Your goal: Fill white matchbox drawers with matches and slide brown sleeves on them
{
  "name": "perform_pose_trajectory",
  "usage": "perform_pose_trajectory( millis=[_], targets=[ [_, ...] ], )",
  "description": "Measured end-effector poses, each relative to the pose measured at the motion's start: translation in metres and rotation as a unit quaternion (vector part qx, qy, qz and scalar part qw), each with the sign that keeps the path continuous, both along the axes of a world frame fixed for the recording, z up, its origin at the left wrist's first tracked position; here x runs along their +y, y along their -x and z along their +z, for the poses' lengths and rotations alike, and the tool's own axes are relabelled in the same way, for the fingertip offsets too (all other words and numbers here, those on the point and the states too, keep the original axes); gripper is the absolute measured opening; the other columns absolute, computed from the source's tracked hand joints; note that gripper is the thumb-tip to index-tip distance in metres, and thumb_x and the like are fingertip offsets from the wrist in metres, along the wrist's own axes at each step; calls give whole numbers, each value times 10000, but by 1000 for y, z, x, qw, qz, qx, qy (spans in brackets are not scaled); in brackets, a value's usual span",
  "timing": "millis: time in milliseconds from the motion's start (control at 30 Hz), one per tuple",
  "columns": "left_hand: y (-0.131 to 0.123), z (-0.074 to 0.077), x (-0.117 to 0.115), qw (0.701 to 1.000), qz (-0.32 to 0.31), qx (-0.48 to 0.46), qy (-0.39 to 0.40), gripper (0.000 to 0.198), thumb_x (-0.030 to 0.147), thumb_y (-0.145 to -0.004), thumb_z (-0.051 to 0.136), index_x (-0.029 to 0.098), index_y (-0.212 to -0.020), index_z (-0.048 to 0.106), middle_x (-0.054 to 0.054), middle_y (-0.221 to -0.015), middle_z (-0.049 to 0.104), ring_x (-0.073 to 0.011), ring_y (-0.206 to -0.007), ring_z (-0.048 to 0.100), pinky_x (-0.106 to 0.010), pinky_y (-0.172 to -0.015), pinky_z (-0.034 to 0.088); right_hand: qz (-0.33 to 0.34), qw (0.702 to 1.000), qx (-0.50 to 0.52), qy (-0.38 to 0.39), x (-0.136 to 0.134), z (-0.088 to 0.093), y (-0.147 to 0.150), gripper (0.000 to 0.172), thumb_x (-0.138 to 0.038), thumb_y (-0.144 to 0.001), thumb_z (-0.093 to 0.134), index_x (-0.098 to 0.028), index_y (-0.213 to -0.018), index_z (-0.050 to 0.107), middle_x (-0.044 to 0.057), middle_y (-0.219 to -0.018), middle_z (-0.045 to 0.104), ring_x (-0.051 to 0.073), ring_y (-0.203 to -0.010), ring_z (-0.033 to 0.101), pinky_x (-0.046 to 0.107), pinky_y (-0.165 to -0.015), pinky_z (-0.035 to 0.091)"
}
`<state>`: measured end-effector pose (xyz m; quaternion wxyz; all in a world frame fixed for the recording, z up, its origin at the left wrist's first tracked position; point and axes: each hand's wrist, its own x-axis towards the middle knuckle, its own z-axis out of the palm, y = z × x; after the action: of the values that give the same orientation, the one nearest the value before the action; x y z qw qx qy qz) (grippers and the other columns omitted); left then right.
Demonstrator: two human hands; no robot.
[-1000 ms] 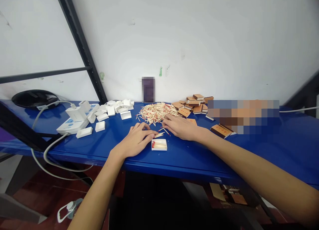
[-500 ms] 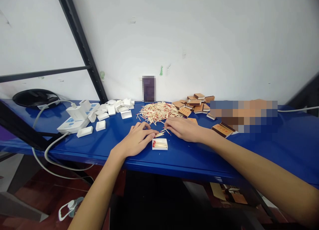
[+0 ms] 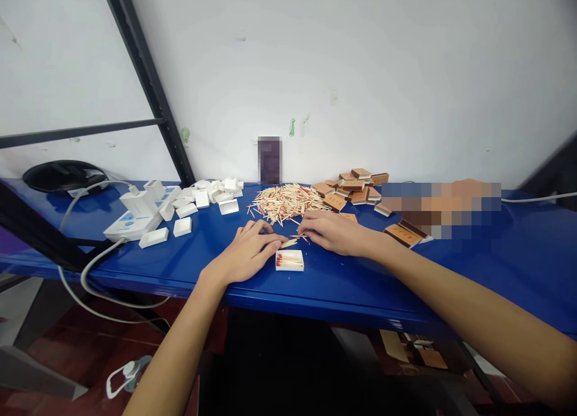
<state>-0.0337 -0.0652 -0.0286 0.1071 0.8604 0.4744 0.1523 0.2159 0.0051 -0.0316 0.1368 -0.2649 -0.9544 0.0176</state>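
A small white tray [image 3: 290, 267] with red-tipped matches in it lies near the front edge of the blue table [image 3: 252, 293]. Just behind it are a few loose matches [image 3: 289, 243]. My left hand [image 3: 252, 249] rests on the table left of them, fingers apart, its thumb and fingertips touching the match ends. On the right, my right hand [image 3: 331, 232] has its fingers bent down and together at the loose matches; what they hold, if anything, is too small to tell. Behind both hands spreads a big heap of matches [image 3: 288, 202].
Empty white trays [image 3: 183, 226] and a power strip with plugs [image 3: 135, 223] are at the left. Brown matchbox sleeves [image 3: 359, 195] are piled at the back right, with an open matchbox [image 3: 403, 234] nearer. A black rack post [image 3: 144, 73] rises at the left.
The loose matches by my right fingertips have shifted and turned slightly. My right hand has moved very little, and my left hand stays in place.
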Motion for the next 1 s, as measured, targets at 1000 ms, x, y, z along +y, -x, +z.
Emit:
perform_pose_trajectory(
  millis=[1000],
  targets=[
    [-2,4,-2,1000,-10,12,15,452,491,-1032,259,410,-1333,587,-64,-1230,503,-274,-1200,425,-525,-1044,319,-70,997,-21,2,0,-2,2,197,-262,-999,398,-170,-990,572,99,-1035,565,200,-878,560,314,-749,416]
  ],
)
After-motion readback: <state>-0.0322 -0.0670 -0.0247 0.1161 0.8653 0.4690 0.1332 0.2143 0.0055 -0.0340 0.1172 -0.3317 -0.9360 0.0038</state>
